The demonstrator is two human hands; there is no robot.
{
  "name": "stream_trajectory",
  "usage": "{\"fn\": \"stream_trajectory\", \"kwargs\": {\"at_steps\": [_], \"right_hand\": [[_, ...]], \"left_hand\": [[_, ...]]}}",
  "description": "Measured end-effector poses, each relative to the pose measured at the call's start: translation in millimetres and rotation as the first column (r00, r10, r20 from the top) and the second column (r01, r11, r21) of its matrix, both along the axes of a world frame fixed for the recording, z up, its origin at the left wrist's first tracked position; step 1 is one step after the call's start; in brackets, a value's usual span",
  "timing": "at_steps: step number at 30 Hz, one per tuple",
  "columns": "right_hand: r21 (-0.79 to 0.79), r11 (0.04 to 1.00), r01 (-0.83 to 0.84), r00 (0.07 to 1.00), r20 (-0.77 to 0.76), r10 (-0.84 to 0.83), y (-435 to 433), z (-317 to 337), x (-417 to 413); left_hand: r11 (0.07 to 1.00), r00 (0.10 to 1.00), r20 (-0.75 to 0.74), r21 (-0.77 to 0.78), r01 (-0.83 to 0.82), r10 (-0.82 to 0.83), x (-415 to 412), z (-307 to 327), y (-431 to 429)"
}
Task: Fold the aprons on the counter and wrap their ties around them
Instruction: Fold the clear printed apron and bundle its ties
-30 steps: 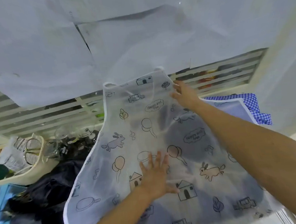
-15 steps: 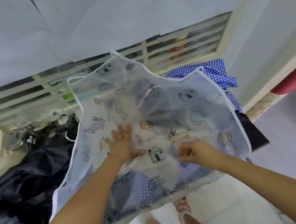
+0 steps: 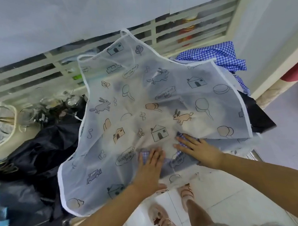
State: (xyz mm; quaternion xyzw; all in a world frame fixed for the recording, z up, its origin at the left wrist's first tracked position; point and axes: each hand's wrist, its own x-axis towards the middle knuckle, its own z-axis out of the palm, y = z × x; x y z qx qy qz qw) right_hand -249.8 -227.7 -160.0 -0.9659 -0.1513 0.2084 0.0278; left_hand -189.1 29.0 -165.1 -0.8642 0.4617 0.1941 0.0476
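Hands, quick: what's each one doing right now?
Left hand: open, flat on the printed apron.
Right hand: open, flat on it too.

The apron [image 3: 106,91] carries one repeated printed text, "Happy and free", set inside cloud outlines [image 3: 166,93]: near its top edge, at mid-cloth, and toward its bottom edge.

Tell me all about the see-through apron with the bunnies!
The apron is thin, whitish and see-through, with white trim and a strap at the far end. Rabbits, houses, balloons and cars are printed on it. It lies spread out, unfolded, over a dark cloth and a blue checked cloth. The left hand and right hand press flat on its near part.
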Motion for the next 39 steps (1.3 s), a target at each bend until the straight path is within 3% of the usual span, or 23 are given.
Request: {"fn": "stream_trajectory", "kwargs": {"at_steps": [4, 6, 9, 13, 16, 19, 23, 27, 29, 32, 33, 35, 37, 39], "right_hand": [[0.014, 0.997, -0.077, 0.982, 0.171, 0.073, -6, -16, -21], [0.025, 0.991, -0.129, 0.964, 0.237, 0.12, -6, -15, -24], [0.069, 0.983, -0.171, 0.947, 0.288, 0.144, -4, -3, -22], [0.281, 0.959, -0.026, 0.99, 0.141, -0.015, 7, 36, -16], [0.256, 0.964, 0.079, 0.995, -0.082, -0.06, 13, 60, -8], [0.26, 0.939, 0.223, 0.963, -0.211, -0.17, 15, 70, 2], [0.259, 0.932, 0.252, 0.965, -0.14, -0.222, 23, 87, 12], [0.262, 0.922, 0.286, 0.957, -0.025, -0.29, 28, 94, 19], [0.274, 0.914, 0.298, 0.954, -0.099, -0.282, 26, 95, 18], [0.09, 0.98, 0.176, 0.97, -0.189, -0.156, 22, 92, 8], [0.013, 0.991, 0.136, 0.974, -0.182, -0.131, 20, 91, 4], [-0.131, 0.988, 0.082, 0.984, -0.148, -0.102, 15, 86, -7], [-0.259, 0.965, 0.043, 0.987, -0.14, -0.082, 11, 85, -17], [-0.344, 0.934, 0.092, 0.975, -0.161, -0.155, 9, 79, -25]], "left_hand": [[0.997, 0.999, -0.032, 0.068, 0.02, -0.018, 24, -12, 32], [0.999, 0.986, -0.167, 0.032, -0.006, 0.012, 35, -11, 38], [0.996, 0.977, -0.211, -0.07, -0.055, 0.039, 41, -6, 35], [0.976, 0.969, -0.207, -0.14, -0.166, 0.135, 30, 9, 30], [0.885, 0.896, -0.319, -0.248, -0.394, 0.31, 1, 34, 29], [0.87, 0.846, -0.342, -0.136, -0.474, 0.408, -31, 38, 39], [0.834, 0.817, -0.202, -0.002, -0.552, 0.541, -53, 9, 56], [0.787, 0.825, -0.133, -0.25, -0.564, 0.549, -64, -10, 71], [0.717, 0.798, -0.172, -0.359, -0.597, 0.578, -64, -10, 78], [0.569, 0.719, -0.292, -0.456, -0.684, 0.63, -49, 11, 91], [0.578, 0.732, -0.277, -0.469, -0.668, 0.622, -42, 18, 97], [0.687, 0.811, -0.193, -0.446, -0.574, 0.553, -28, 28, 110], [0.813, 0.849, -0.253, -0.259, -0.521, 0.464, -18, 40, 122], [0.882, 0.828, -0.356, -0.023, -0.471, 0.433, -11, 51, 134]]}}
